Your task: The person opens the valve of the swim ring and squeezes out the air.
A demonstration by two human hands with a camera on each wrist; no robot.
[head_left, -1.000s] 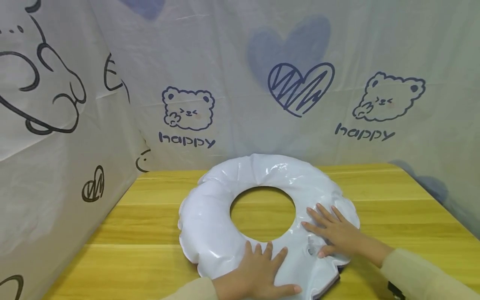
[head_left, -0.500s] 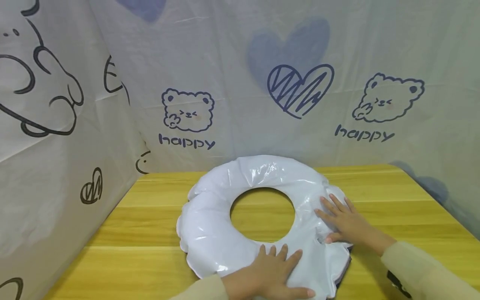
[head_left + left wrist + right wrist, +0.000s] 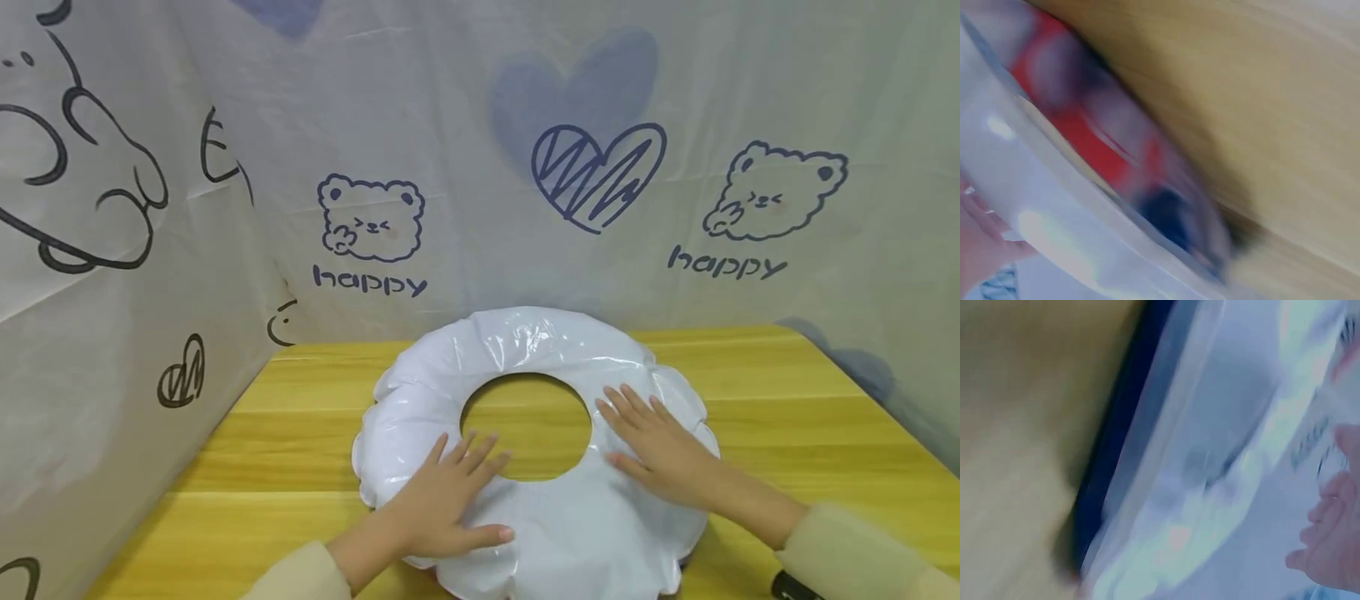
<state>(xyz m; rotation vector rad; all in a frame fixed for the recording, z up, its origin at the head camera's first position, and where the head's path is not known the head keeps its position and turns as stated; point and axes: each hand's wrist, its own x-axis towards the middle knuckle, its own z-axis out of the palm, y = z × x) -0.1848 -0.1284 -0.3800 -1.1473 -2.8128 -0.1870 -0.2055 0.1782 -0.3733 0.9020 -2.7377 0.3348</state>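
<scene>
A partly wrinkled, inflated white swim ring lies flat on the wooden table. Its lower side, red and dark-patterned, shows in the left wrist view below the white top. Over the ring's front left part is my left hand, fingers spread, fingertips reaching the central hole's edge. My right hand lies over the right part, fingers extended toward the hole. Neither hand grips anything. In the right wrist view, the right hand appears beyond the ring's glossy side, which is blurred.
The yellow wood-grain table extends on both sides of the ring. Behind it hangs a pale curtain with bears and hearts, and another printed sheet stands at left. A small black object shows near the right sleeve.
My left hand has shifted left and farther from the front edge; my right hand has moved inward toward the hole. The puckered spot by the right hand no longer shows.
</scene>
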